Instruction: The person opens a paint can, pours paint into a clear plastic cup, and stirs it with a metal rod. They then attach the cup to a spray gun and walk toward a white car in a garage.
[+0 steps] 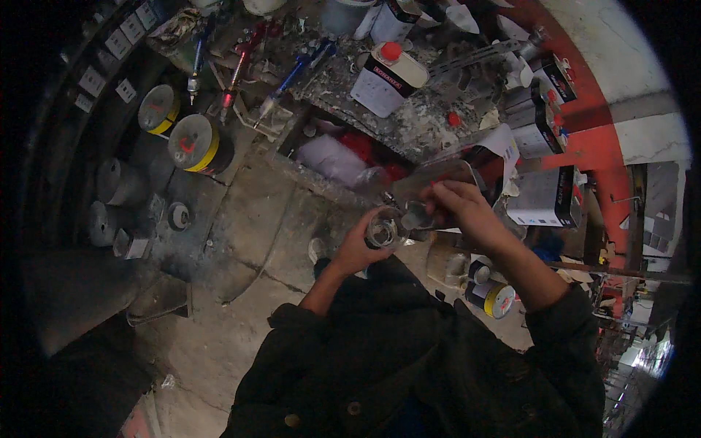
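Observation:
Near the middle, my left hand (357, 250) is wrapped around a clear cup (385, 228) with its mouth turned up; what is inside is hard to make out. My right hand (471, 212) is closed just right of it, fingers bent together. Against those fingers is a small greyish translucent cup (416, 215), close beside the clear cup's rim. A bit of red shows at the right fingertips, too small to name. Right behind that hand stands a rectangular metal can (449, 175) at the bench edge, partly hidden.
A white can with a red cap (391, 77) stands on the cluttered bench, beside spray guns (298, 71) and an open drawer (328, 157). More rectangular cans (544, 201) line the right side. Lidded buckets (197, 144) stand at left; another tin (493, 298) lies lower right.

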`<control>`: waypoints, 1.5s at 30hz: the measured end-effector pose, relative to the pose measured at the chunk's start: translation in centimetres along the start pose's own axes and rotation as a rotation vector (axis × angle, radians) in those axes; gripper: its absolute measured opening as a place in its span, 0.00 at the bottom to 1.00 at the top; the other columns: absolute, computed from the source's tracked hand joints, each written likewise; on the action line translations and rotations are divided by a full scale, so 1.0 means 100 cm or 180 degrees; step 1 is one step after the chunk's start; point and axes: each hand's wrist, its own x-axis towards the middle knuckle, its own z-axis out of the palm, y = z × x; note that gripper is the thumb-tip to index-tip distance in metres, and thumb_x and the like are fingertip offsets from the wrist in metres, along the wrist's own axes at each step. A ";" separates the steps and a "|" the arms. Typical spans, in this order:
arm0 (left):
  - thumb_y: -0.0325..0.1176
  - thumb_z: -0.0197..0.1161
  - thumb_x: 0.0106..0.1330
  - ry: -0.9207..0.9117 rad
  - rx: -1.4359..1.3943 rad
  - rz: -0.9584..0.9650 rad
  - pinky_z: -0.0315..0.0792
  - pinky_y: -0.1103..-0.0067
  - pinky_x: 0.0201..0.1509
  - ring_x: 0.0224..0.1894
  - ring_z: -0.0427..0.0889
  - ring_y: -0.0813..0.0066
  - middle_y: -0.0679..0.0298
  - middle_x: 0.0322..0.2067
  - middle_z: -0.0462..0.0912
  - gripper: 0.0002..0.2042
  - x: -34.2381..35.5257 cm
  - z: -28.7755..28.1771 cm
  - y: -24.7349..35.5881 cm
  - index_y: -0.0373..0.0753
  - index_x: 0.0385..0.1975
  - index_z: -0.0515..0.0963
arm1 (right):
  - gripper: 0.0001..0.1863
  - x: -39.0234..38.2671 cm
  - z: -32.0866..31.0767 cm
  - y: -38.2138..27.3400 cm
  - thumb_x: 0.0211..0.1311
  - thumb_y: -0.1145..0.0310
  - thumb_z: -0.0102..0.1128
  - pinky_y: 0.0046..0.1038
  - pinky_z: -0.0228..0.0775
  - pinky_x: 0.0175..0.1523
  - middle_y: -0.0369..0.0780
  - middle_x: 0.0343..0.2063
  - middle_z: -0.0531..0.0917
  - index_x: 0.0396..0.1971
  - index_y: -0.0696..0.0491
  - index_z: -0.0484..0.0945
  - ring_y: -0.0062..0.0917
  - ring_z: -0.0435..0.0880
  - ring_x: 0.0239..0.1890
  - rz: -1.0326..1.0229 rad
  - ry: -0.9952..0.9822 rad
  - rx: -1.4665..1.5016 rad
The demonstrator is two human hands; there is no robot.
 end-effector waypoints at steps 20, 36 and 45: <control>0.26 0.79 0.44 0.0239 0.0562 0.0293 0.66 0.73 0.65 0.60 0.72 0.70 0.61 0.58 0.73 0.40 0.000 -0.004 0.007 0.40 0.62 0.67 | 0.18 0.010 0.008 0.012 0.72 0.55 0.51 0.17 0.65 0.37 0.31 0.30 0.78 0.44 0.55 0.79 0.14 0.73 0.30 -0.0045 0.0012 -0.0055; 0.30 0.78 0.42 0.0669 0.1098 0.0234 0.66 0.69 0.64 0.60 0.71 0.59 0.56 0.56 0.74 0.39 -0.013 -0.019 -0.009 0.42 0.60 0.70 | 0.16 0.036 0.041 0.049 0.72 0.56 0.53 0.18 0.65 0.35 0.31 0.31 0.77 0.44 0.54 0.78 0.14 0.72 0.30 -0.0192 -0.0082 -0.0147; 0.29 0.77 0.43 0.0809 0.1367 0.0224 0.65 0.67 0.65 0.61 0.71 0.55 0.54 0.57 0.73 0.38 -0.020 -0.025 -0.014 0.41 0.60 0.69 | 0.18 0.050 0.064 0.067 0.72 0.58 0.51 0.26 0.68 0.38 0.39 0.31 0.81 0.41 0.61 0.76 0.22 0.77 0.31 -0.0227 0.0041 -0.0190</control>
